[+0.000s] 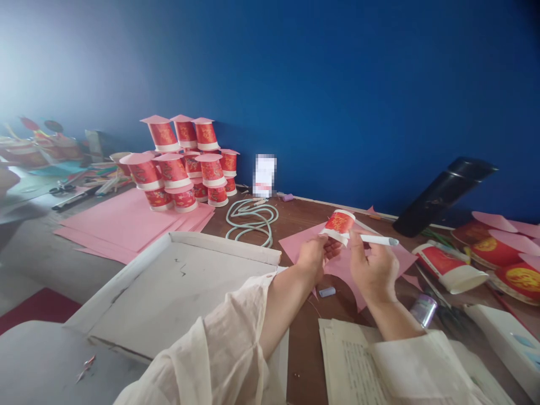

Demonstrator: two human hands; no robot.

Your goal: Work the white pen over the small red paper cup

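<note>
Beside the blue wall [337,84], a red paper cup [338,224] bears gold print and white rims, above pink paper [295,245]; a black flask [442,194] leans right.

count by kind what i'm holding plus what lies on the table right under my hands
red paper cup, in left hand: 1
white pen, in right hand: 1
loose cap: 1
pink sheet: 1
total: 4

Far left, on sheets [113,222]: cup stack [185,163]. Right of it, behind tray [177,281]: cable [252,219]. Centre, over paper [295,244]: cup [338,224] in left hand [314,256], pen [377,240] in right hand [373,270]. Far right: flask [442,194].
</note>
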